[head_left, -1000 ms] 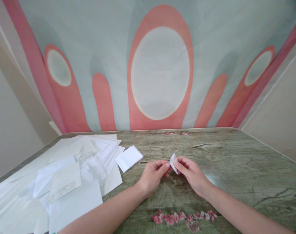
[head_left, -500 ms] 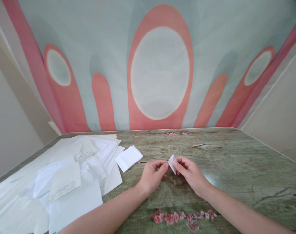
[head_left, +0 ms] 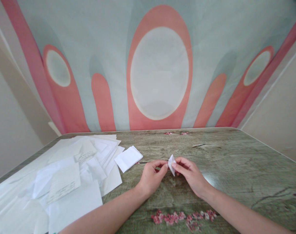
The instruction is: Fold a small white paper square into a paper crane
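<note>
- Surface: grey-green wood-grain table (head_left: 235,162), pale edge trim, pink flower print (head_left: 172,217) at the near side, small flower patches at the far edge.
- Room: blue-grey and coral patterned backdrop (head_left: 211,26) behind the table, big white oval (head_left: 159,73) mid-panel; plain pale walls both sides.
- On table, left: spread heap of loose white and cream paper sheets (head_left: 65,178). Just right of it, flat rectangular folded white paper (head_left: 128,158).
- Small pointed folded white paper piece (head_left: 171,166): between the hands, tilted upright, near mid-table. Fold layers too small to read.
- Left hand (head_left: 151,178): thumb and index pinching the piece's left edge.
- Right hand (head_left: 192,178): thumb and fingers pinching its right side.
- Vs 1 s ago: piece and both sets of fingertips slightly further left; heap and rectangular paper unmoved on the table.
</note>
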The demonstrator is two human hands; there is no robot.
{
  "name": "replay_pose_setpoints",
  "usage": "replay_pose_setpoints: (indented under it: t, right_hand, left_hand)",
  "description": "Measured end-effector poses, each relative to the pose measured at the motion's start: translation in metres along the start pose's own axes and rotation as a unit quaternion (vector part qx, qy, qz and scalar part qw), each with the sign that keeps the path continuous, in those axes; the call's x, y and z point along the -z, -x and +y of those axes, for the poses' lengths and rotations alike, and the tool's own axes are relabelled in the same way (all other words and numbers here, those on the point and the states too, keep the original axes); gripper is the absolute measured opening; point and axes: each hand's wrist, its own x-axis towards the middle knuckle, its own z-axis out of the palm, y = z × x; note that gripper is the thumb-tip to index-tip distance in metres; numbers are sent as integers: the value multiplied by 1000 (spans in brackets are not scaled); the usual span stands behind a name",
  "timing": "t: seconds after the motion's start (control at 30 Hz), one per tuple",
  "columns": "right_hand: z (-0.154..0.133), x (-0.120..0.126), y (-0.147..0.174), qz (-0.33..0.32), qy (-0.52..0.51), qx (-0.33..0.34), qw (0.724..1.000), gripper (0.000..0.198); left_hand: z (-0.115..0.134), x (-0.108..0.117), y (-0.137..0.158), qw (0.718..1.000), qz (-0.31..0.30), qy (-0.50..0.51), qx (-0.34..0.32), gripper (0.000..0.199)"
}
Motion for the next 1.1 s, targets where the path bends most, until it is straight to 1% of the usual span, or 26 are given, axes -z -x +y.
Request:
replay_pose_setpoints:
  t: [0.27, 0.33, 0.4, 0.6, 0.77, 0.9, 1.1]
  right_hand:
    - [-1, -4, 2, 6, 42, 1, 999, 22]
    - [1, -4, 2, 6, 51, 6, 999, 24]
    - [3, -3, 1, 7, 58, 9, 998, 25]
    - [5, -2, 1, -6, 94, 4, 996, 29]
    - [5, -2, 3, -25, 110, 8, 994, 28]
    - [5, -1, 2, -37, 101, 6, 994, 28]
    - [3, 0, 3, -31, 77, -4, 997, 29]
  left_hand:
    - [-2, -2, 2, 998, 27, -61, -15, 20]
    - [-2, -1, 2, 997, 26, -65, -16, 19]
    - [0, 0, 2, 998, 19, -50, -14, 19]
    - [2, 3, 1, 999, 12, 38, -15, 20]
    - [-3, 2, -2, 998, 14, 64, -1, 20]
    - [-3, 3, -3, 996, 12, 82, 15, 22]
    - [-6, 4, -2, 995, -1, 96, 22, 25]
